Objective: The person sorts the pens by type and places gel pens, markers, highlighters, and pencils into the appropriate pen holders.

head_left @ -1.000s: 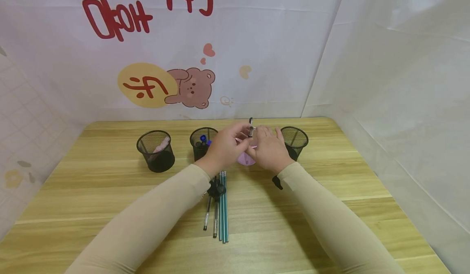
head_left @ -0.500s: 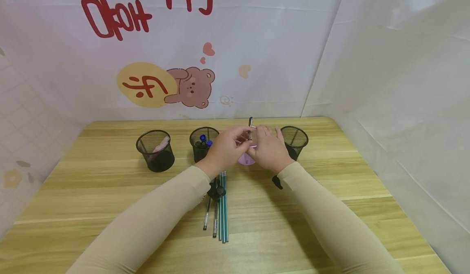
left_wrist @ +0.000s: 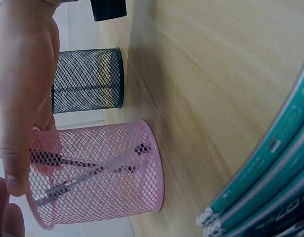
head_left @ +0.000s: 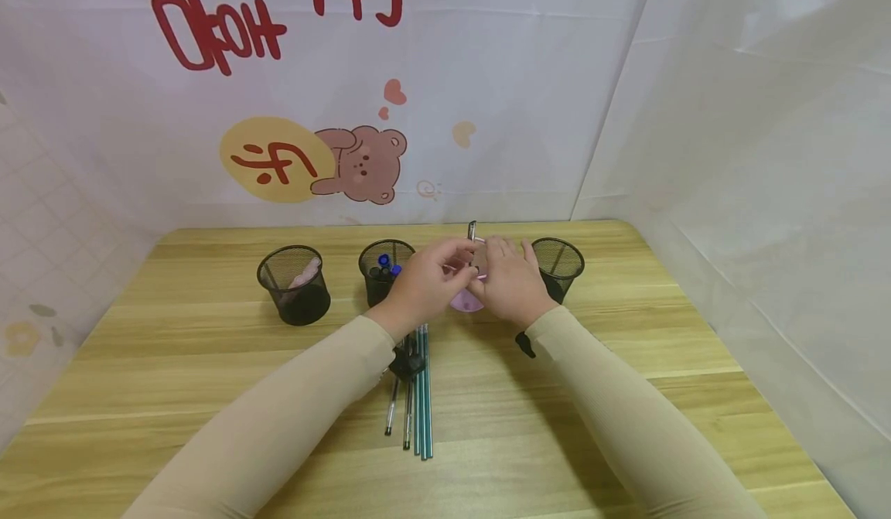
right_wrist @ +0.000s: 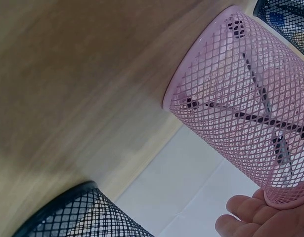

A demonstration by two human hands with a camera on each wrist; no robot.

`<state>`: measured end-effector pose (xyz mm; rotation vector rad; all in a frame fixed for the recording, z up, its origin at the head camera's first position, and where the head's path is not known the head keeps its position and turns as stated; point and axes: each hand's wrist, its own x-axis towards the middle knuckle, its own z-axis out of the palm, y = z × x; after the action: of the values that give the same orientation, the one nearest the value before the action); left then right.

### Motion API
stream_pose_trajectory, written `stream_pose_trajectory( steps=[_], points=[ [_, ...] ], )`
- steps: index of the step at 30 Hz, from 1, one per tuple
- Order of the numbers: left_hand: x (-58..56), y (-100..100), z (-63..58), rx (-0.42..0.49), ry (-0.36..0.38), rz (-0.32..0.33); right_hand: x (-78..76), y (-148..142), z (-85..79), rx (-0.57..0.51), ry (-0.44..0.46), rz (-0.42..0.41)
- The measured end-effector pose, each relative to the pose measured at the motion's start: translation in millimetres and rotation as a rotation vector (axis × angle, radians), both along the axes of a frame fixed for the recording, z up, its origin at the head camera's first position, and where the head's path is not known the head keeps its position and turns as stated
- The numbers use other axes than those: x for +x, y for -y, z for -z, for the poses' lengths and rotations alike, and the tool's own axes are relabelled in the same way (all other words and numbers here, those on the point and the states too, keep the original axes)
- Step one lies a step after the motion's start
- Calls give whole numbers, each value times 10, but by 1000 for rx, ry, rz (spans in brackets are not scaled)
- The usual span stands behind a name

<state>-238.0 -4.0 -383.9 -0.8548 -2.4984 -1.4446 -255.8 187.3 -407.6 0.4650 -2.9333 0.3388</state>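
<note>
A pink mesh pen holder (left_wrist: 97,173) stands upright between my two hands. My right hand (head_left: 515,283) grips its rim; in the right wrist view the right fingers (right_wrist: 255,217) curl at the rim's outer side. Over the opening, my left hand (head_left: 428,279) has thumb and index finger curled close to the end of a pen (left_wrist: 92,173), which slants down inside the mesh. A second pen (head_left: 472,230) leans in the same holder, its top rising above the rim. Left fingertips (left_wrist: 12,219) show just beyond the rim in the left wrist view.
Black mesh holders stand on both sides: one with a pinkish object (head_left: 306,273), one with blue- and black-capped pens (head_left: 385,262), and one at right (head_left: 559,260). Green pencils (head_left: 425,403) and clear pens (head_left: 407,426) lie on the wooden table in front.
My left hand's pen has sunk lower into the pink holder, its end dropping from above the index finger to thumb level. My right hand stays at the rim.
</note>
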Motion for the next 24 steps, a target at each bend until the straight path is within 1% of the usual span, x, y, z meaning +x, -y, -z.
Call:
stream_pose_trajectory(
  steps=[7, 11, 14, 18, 21, 24],
  points=[
    [115, 78, -80, 6, 21, 13, -1, 1, -3, 11, 10, 8],
    [209, 177, -140, 4, 21, 10, -1, 4, 1, 2, 0, 8],
    [281, 272, -164, -15, 10, 10, -5, 11, 8, 1, -12, 7],
    [355, 405, -154, -56, 12, 21, -12, 17, 13, 3, -14, 10],
    [397, 504, -125, -86, 28, 33, -15, 17, 12, -4, -8, 13],
    [435, 589, -90, -115, 48, 32, -13, 17, 11, -14, -2, 18]
  ],
)
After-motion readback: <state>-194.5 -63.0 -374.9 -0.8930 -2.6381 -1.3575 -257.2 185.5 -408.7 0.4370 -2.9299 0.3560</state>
